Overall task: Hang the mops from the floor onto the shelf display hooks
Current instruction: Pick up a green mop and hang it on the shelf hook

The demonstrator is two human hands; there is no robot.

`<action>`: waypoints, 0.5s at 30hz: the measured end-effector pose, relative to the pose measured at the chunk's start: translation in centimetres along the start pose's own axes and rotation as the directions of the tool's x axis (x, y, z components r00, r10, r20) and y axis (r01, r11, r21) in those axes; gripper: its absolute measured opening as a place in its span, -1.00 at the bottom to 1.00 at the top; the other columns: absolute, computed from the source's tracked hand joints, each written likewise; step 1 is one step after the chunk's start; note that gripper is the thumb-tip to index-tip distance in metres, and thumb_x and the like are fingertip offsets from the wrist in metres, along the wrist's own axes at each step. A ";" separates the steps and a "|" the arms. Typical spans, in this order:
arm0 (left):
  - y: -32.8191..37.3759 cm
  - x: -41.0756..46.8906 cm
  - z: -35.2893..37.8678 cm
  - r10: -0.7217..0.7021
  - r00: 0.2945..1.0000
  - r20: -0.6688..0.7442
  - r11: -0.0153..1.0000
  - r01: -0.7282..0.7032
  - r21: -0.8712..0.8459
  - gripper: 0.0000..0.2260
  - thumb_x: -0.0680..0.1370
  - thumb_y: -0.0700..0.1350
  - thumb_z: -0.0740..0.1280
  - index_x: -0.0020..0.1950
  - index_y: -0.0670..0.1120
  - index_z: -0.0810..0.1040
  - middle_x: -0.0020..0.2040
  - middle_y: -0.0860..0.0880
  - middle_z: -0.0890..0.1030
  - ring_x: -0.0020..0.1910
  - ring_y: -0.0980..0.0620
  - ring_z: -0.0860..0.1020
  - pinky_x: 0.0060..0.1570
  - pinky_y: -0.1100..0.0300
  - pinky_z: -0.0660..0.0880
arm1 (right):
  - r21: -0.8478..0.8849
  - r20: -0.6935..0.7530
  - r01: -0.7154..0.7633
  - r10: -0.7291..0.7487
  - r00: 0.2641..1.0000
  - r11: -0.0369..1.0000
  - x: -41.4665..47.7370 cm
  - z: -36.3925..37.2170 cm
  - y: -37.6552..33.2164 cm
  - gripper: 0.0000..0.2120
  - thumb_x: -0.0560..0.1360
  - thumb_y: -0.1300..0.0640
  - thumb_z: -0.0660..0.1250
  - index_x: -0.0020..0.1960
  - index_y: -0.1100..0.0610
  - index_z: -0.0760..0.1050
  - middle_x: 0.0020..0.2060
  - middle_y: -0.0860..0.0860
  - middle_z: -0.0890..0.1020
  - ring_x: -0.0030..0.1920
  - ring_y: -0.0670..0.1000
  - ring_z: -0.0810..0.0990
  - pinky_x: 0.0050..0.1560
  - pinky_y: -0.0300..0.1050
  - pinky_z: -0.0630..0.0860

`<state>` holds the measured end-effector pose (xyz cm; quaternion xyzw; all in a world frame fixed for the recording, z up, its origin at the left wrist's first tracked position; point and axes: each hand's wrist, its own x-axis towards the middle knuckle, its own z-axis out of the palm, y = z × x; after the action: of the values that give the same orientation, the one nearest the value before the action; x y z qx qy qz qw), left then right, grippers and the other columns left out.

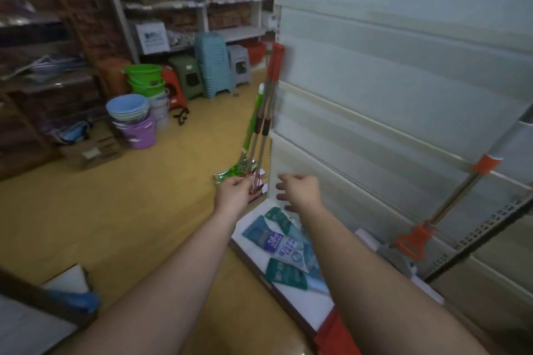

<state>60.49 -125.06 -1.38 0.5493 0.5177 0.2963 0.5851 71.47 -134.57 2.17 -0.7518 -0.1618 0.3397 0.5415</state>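
Observation:
Three mops lean against the left end of the white shelf unit (403, 72): a green-handled mop (251, 127) and two metal mops with red grips (271, 89). Their heads sit low near the floor, the green one in shiny wrapping. My left hand (235, 190) reaches to the mop heads, its fingers curled at the red head parts; the frame is blurred, so the grip is unclear. My right hand (300, 190) hovers beside the shelf's corner upright with loosely bent fingers and holds nothing. Another mop with an orange head (412, 242) stands at the shelf's right.
Teal packaged goods (284, 251) lie on the shelf's white base. Stacked buckets (135, 115) and plastic stools (213, 66) stand on the yellow floor at the back. A cardboard box (92, 150) sits left. Storage racks line the far wall.

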 end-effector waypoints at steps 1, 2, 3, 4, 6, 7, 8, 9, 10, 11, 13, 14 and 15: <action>-0.1 0.7 -1.2 -0.002 1.000 -0.015 1.000 0.002 -0.003 -0.86 0.59 0.02 0.39 -0.14 0.03 0.59 -0.11 -0.04 0.66 -0.01 -0.07 0.62 0.14 -0.06 0.58 | -0.009 0.010 -0.001 0.001 1.000 1.000 0.0 1.5 -0.4 -0.73 0.61 0.04 0.38 -0.15 0.22 0.64 -0.04 0.32 0.73 -0.17 0.13 0.58 -0.14 0.01 0.49; -0.1 1.5 -2.4 -0.005 1.000 -0.026 1.000 0.005 -0.008 -0.86 0.59 0.01 0.38 -0.15 0.03 0.58 -0.11 -0.04 0.65 -0.02 -0.07 0.62 0.14 -0.04 0.57 | -0.013 0.022 -0.002 0.002 1.000 1.000 0.0 3.0 -0.8 -0.75 0.61 0.05 0.37 -0.20 0.13 0.60 -0.12 0.24 0.72 -0.17 0.13 0.60 -0.13 0.02 0.49; -0.2 2.4 -3.6 -0.002 0.999 -0.037 1.000 0.002 -0.013 -0.85 0.59 0.00 0.38 -0.16 0.03 0.58 -0.12 -0.04 0.65 -0.02 -0.08 0.62 0.11 -0.03 0.57 | -0.017 0.031 -0.003 0.003 1.000 1.000 0.0 4.5 -1.2 -0.75 0.62 0.05 0.36 -0.23 0.08 0.57 -0.19 0.16 0.70 -0.17 0.14 0.62 -0.12 0.01 0.51; -0.3 3.4 -4.8 -0.001 0.999 -0.043 1.000 0.000 -0.018 -0.84 0.59 0.00 0.38 -0.18 0.03 0.58 -0.14 -0.03 0.64 -0.02 -0.09 0.63 0.08 -0.03 0.57 | -0.022 0.038 -0.004 0.005 0.999 1.000 0.0 6.0 -1.7 -0.75 0.63 0.06 0.35 -0.22 0.07 0.56 -0.24 0.10 0.68 -0.16 0.15 0.65 -0.11 0.01 0.52; -0.3 5.4 -7.2 0.001 0.999 -0.050 1.000 -0.002 -0.018 -0.85 0.59 0.02 0.38 -0.16 0.02 0.59 -0.13 -0.02 0.65 -0.01 -0.11 0.64 0.08 -0.04 0.57 | -0.026 0.040 -0.016 0.017 0.999 1.000 0.3 8.8 -2.6 -0.76 0.64 0.09 0.33 -0.19 0.09 0.58 -0.24 0.10 0.67 -0.10 0.22 0.72 -0.11 0.00 0.52; -0.4 6.5 -8.4 0.003 0.998 -0.056 1.000 -0.004 -0.021 -0.85 0.58 0.03 0.38 -0.13 0.00 0.60 -0.10 -0.03 0.66 0.02 -0.12 0.65 0.10 -0.06 0.57 | -0.026 0.038 -0.027 0.028 0.999 0.999 0.5 10.2 -3.0 -0.76 0.64 0.10 0.33 -0.19 0.10 0.58 -0.19 0.15 0.70 -0.07 0.25 0.74 -0.13 0.00 0.51; -0.4 7.6 -9.6 0.000 0.998 -0.056 1.000 -0.001 -0.025 -0.85 0.58 0.04 0.39 -0.11 -0.01 0.61 -0.06 -0.03 0.67 0.05 -0.13 0.65 0.12 -0.08 0.57 | -0.027 0.032 -0.033 0.034 0.999 0.999 0.8 11.7 -3.3 -0.76 0.64 0.10 0.33 -0.19 0.12 0.57 -0.13 0.20 0.72 -0.10 0.27 0.74 -0.16 -0.02 0.49; -0.3 8.6 -10.9 -0.004 0.999 -0.053 0.999 0.002 -0.032 -0.85 0.57 0.04 0.39 -0.08 -0.02 0.63 -0.02 -0.04 0.68 0.06 -0.13 0.65 0.13 -0.08 0.57 | -0.030 0.023 -0.036 0.037 0.999 0.999 1.2 13.2 -3.6 -0.76 0.63 0.08 0.34 -0.18 0.13 0.57 -0.08 0.24 0.74 -0.16 0.24 0.71 -0.19 -0.04 0.48; -0.2 9.7 -12.1 -0.007 0.999 -0.051 0.999 0.005 -0.038 -0.83 0.57 0.05 0.39 -0.04 -0.04 0.64 0.00 -0.04 0.69 0.07 -0.12 0.65 0.13 -0.08 0.57 | -0.033 0.018 -0.039 0.039 0.999 0.999 1.7 14.8 -3.9 -0.76 0.63 0.07 0.36 -0.18 0.14 0.57 -0.06 0.25 0.75 -0.19 0.19 0.67 -0.19 -0.05 0.48; 0.0 10.6 -13.3 -0.006 0.999 -0.051 0.999 0.004 -0.041 -0.82 0.57 0.05 0.38 -0.01 -0.05 0.65 0.00 -0.03 0.69 0.07 -0.12 0.65 0.13 -0.08 0.57 | -0.039 0.017 -0.041 0.042 0.999 0.998 2.1 16.4 -4.3 -0.75 0.62 0.05 0.37 -0.18 0.15 0.57 -0.07 0.23 0.75 -0.20 0.15 0.65 -0.19 -0.04 0.50; 0.4 12.7 -15.8 0.003 0.998 -0.065 0.999 -0.006 -0.045 -0.83 0.57 0.04 0.39 -0.04 -0.05 0.65 -0.04 -0.02 0.67 0.05 -0.12 0.65 0.10 -0.07 0.58 | -0.034 0.023 -0.036 0.037 0.999 0.999 3.0 19.6 -5.0 -0.77 0.61 0.04 0.39 -0.11 0.20 0.61 -0.07 0.19 0.76 -0.25 0.13 0.65 -0.20 -0.04 0.51; 0.6 13.6 -17.1 0.009 0.997 -0.074 0.999 -0.012 -0.047 -0.85 0.57 0.03 0.40 -0.09 -0.02 0.63 -0.07 -0.01 0.66 0.04 -0.12 0.65 0.10 -0.07 0.58 | -0.029 0.024 -0.034 0.035 0.999 0.999 3.4 21.2 -5.4 -0.75 0.60 0.04 0.40 -0.05 0.24 0.63 -0.06 0.18 0.76 -0.29 0.11 0.66 -0.23 -0.05 0.51; 0.8 14.5 -18.3 0.011 0.996 -0.085 0.999 -0.015 -0.049 -0.85 0.56 0.03 0.40 -0.13 -0.02 0.61 -0.09 -0.01 0.65 0.04 -0.13 0.65 0.10 -0.06 0.58 | -0.028 0.025 -0.030 0.031 0.999 0.999 3.9 22.6 -5.7 -0.74 0.59 0.04 0.41 -0.03 0.26 0.63 -0.06 0.17 0.77 -0.31 0.09 0.68 -0.25 -0.05 0.51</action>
<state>47.75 -105.48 -2.12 0.5250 0.5309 0.3357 0.5743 59.43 -114.20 1.94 -0.7574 -0.1619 0.3550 0.5236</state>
